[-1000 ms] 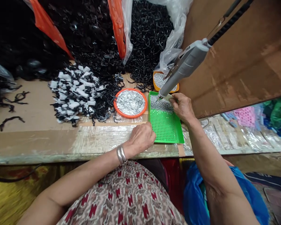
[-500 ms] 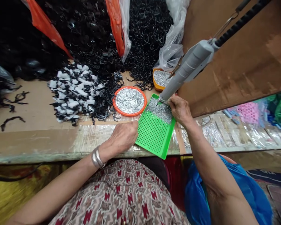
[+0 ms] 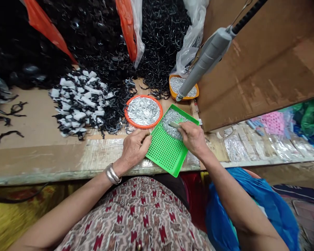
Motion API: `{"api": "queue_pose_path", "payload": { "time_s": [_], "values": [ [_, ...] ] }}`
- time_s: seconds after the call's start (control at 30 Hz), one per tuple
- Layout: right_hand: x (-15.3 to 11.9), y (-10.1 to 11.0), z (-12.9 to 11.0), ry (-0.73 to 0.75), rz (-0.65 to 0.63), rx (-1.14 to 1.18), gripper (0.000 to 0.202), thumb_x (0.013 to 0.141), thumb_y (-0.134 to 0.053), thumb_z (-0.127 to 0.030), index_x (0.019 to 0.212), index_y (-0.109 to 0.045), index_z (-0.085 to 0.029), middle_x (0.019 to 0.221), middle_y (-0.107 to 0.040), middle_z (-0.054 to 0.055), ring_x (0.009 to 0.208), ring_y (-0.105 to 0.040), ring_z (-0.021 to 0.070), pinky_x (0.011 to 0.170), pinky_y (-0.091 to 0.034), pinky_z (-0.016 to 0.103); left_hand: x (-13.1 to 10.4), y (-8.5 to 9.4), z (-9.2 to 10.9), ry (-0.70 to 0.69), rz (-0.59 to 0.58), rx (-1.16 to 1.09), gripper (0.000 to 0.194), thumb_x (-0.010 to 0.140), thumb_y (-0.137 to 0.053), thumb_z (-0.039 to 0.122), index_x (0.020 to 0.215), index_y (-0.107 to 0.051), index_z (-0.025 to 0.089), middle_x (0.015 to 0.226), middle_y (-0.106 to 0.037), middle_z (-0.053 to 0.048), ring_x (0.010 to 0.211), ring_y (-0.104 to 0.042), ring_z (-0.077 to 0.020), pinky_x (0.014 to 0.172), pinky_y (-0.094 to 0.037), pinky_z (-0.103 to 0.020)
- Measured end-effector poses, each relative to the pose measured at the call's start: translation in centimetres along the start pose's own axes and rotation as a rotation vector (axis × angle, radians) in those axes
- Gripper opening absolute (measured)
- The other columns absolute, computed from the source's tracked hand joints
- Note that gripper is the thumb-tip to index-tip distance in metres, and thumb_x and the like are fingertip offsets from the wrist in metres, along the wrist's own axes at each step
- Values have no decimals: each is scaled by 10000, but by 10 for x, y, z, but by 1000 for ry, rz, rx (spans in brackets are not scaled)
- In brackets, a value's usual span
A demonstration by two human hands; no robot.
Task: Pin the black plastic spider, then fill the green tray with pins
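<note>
One green tray (image 3: 165, 153) is sitting tilted at the bench edge, a heap of pins (image 3: 172, 120) in its far corner. Left hand (image 3: 133, 148) is pinching the tray's left rim; right hand (image 3: 192, 136) is closed on a small stick (image 3: 174, 124), its tip lying on the pins. Two orange dishes w/ metal bits: a round one (image 3: 143, 111) just left of the tray, a small one (image 3: 183, 87) behind. One grey driver (image 3: 204, 61) is hanging above. Vs 0.5 s ago: right hand has left the driver & come down onto the tray; the driver has swung up & back.
</note>
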State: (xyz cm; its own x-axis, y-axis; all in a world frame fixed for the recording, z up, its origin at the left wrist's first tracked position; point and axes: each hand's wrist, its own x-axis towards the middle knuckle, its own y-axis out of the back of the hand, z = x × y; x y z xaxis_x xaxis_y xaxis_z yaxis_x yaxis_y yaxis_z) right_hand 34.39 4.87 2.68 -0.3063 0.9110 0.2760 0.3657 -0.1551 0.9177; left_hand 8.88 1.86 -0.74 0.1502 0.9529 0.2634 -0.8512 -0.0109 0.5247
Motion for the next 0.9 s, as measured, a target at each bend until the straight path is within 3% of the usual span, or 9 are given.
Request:
{"api": "queue_pose_path", "payload": {
  "time_s": [0.17, 0.3, 0.4, 0.53, 0.63, 0.7, 0.8, 0.9],
  "values": [
    [-28, 5, -57, 29, -95, 238, 209, 1016, -473, -215, 1029, -679, -178, 960, -733, 105, 889, -659, 219, 828, -514, 369, 0, -2, -2, -20, 13, -11, 202, 957, -561, 216, 1018, -750, 179, 971, -758, -86, 935, -694, -238, 892, -534, -384],
    [-35, 6, -77, -55, -344, 388, 207, 998, -506, -203, 1112, -679, -188, 1005, -751, 85, 885, -687, 204, 790, -515, 335, -1, -3, -1, -44, 22, -6, 200, 963, -553, 198, 1004, -745, 158, 934, -743, -95, 920, -688, -250, 876, -538, -401],
    [-27, 7, -62, -169, -336, 277, 219, 970, -527, -205, 1101, -700, -173, 987, -758, 99, 855, -691, 218, 767, -498, 339, 0, -2, -4, -123, 5, 31, 242, 986, -507, 187, 1027, -743, 151, 912, -710, -97, 894, -672, -239, 830, -537, -380],
    [-4, 13, -23, -312, -190, 112, 224, 932, -550, -258, 1016, -738, -171, 859, -748, 89, 752, -667, 220, 701, -471, 336, 3, 1, -6, -233, -58, 75, 285, 1010, -455, 177, 1108, -720, 141, 895, -681, -93, 831, -640, -213, 762, -526, -353],
    [19, 17, 1, -366, -10, 58, 247, 898, -580, -284, 1043, -751, -180, 890, -759, 96, 783, -678, 237, 720, -478, 355, 10, 7, -8, -249, -99, 70, 287, 1020, -431, 174, 1084, -710, 139, 899, -674, -92, 843, -632, -202, 766, -521, -343],
    [33, 14, 13, -355, 66, 29, 246, 891, -577, -274, 1034, -755, -183, 937, -767, 106, 820, -687, 250, 754, -489, 380, 17, 12, -9, -248, -138, 104, 288, 1021, -430, 184, 968, -711, 156, 822, -638, -67, 779, -604, -188, 726, -502, -329],
    [46, 5, 23, -290, 58, -28, 209, 894, -547, -216, 947, -747, -184, 944, -761, 110, 840, -685, 252, 782, -499, 394, 28, 15, -11, -240, -189, 175, 293, 1008, -455, 200, 830, -686, 182, 740, -581, -34, 690, -554, -168, 665, -456, -316],
    [42, -3, 24, -200, 22, -49, 186, 919, -532, -193, 899, -716, -196, 951, -750, 106, 893, -677, 247, 816, -508, 384, 31, 13, -12, -209, -158, 127, 259, 999, -487, 218, 859, -703, 185, 759, -623, -33, 702, -584, -165, 672, -453, -315]
  ]
}}
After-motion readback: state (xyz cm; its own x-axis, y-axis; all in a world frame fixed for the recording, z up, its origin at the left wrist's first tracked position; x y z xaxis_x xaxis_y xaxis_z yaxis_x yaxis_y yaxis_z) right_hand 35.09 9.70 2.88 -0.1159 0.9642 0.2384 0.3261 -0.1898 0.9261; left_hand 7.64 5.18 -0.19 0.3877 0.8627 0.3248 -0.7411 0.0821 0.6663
